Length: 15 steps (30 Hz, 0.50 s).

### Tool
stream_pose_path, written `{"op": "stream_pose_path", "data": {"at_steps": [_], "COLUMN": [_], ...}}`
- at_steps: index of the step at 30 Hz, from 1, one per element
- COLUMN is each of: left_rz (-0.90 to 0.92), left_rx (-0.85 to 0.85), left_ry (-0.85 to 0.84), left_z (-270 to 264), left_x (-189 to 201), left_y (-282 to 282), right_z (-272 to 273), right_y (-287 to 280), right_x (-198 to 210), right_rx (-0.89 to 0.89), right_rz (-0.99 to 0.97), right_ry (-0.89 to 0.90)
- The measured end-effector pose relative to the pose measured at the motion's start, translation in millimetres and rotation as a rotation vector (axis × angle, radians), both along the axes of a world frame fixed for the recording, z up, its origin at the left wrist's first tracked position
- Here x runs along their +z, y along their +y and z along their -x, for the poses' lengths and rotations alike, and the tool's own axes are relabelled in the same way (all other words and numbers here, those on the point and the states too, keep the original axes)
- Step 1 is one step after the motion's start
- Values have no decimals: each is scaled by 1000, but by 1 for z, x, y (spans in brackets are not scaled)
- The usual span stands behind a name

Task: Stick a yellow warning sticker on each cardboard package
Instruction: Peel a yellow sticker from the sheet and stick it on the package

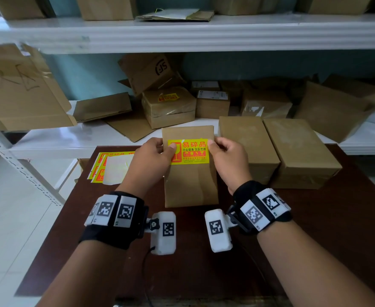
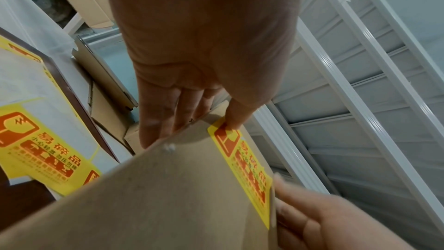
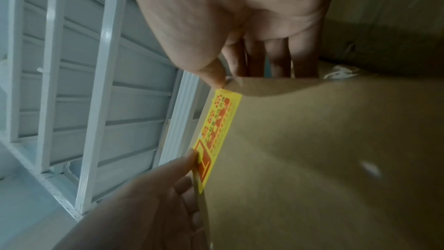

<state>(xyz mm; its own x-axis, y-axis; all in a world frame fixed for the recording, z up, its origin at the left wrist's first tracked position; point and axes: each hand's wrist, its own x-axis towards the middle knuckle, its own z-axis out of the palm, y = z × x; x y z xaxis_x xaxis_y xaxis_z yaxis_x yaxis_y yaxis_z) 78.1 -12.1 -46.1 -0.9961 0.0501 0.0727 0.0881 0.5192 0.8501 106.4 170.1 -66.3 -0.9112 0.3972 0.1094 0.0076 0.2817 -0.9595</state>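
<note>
A white shelf (image 1: 182, 34) is spanning the 12 o'clock side, loaded with boxes; one of them, at 12 o'clock from the hands (image 1: 168, 107), is already wearing a sticker. Below it a dark table (image 1: 315, 229) is filling the near half. Two plain boxes (image 1: 277, 149) are lying side by side at 2 o'clock on the table, touching each other. At the centre a flat package (image 1: 191, 185) is being held tilted up off the table (its near edge looks low, though contact is hard to tell). The sticker sheets (image 1: 109, 167) are lying at 9 o'clock from the package, partly peeled. The left hand (image 1: 151, 160) is gripping the package's 9 o'clock edge, thumb on the sticker's end and fingers behind. The right hand (image 1: 228, 160) is gripping the 3 o'clock edge the same way, thumb at the sticker's corner. The yellow sticker (image 1: 190, 151) is lying across the package's upper face, between both thumbs.
</note>
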Motion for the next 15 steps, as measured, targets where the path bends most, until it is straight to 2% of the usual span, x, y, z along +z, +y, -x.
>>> {"op": "stream_pose_path", "data": {"at_steps": [3,8,15], "left_rz": [-28,4,41], "left_rx": [-7,-27,-23], "left_ry": [16,70,66], "left_z": [-1,-5,-6], "left_x": [0,1,2], "left_y": [1,6,4], "right_z": [-5,-3,-2], "right_y": [-6,-11,-2], "right_x": [9,7,3], "right_rx": [12,-80,-97], "right_rz": [-23,-180,-83], "right_ry": [-28,-44,52]}}
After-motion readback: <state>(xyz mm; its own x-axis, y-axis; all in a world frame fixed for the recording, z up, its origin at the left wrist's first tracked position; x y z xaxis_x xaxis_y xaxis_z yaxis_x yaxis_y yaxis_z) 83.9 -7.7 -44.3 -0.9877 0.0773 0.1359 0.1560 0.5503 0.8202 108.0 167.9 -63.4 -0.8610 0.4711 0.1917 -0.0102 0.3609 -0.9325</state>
